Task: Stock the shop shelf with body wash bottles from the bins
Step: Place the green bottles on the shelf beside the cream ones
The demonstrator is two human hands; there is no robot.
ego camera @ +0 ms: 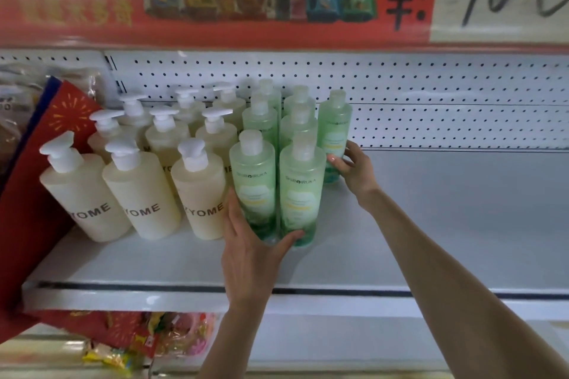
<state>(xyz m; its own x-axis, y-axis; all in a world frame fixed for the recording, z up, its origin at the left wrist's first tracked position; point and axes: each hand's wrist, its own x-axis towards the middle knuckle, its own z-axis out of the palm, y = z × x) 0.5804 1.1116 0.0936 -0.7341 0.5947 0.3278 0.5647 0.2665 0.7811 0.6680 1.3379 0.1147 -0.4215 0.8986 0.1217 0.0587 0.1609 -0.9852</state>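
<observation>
Green bottles (303, 194) are lined up in rows on the white shelf (431, 218), right beside the cream pump bottles (138, 191) (the ones marked "YOME"). The front pair is cupped low down by the left hand (249, 252), grip wide and wrapped around their bases. The lone green bottle (335, 123) farther back is touched by the right hand (354, 168), fingers loosely curled against its side.
</observation>
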